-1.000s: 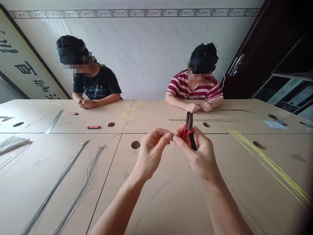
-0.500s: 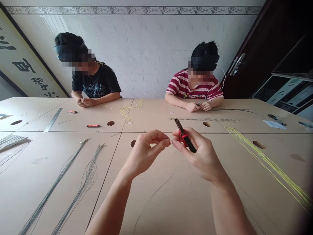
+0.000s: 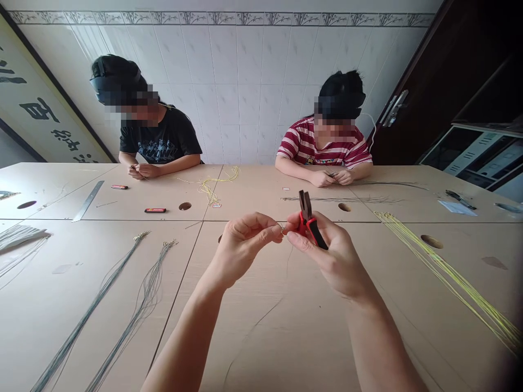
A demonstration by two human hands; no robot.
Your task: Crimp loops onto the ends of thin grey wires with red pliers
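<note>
My left hand (image 3: 249, 245) pinches a small piece at the end of a thin wire (image 3: 261, 320), whose length trails down over the table toward me. Red-and-black pliers (image 3: 314, 226) rest in my right hand (image 3: 333, 253), jaws pointing up and slightly apart. Thumb and index fingertip of my right hand are close beside the left fingertips, near the wire end. The small piece between the fingertips is too tiny to make out clearly.
Two grey wire bundles (image 3: 104, 291) lie at left, a yellow bundle (image 3: 449, 272) at right. Across the table (image 3: 245, 190) sit two people, with yellow wires (image 3: 210, 188), a metal ruler (image 3: 87, 201), a red-and-black object (image 3: 155, 210) and round holes in the tabletop.
The pliers have turned in my right hand, and their jaws now show parted. My left fingertips have shifted slightly left and up. The two people have hardly moved.
</note>
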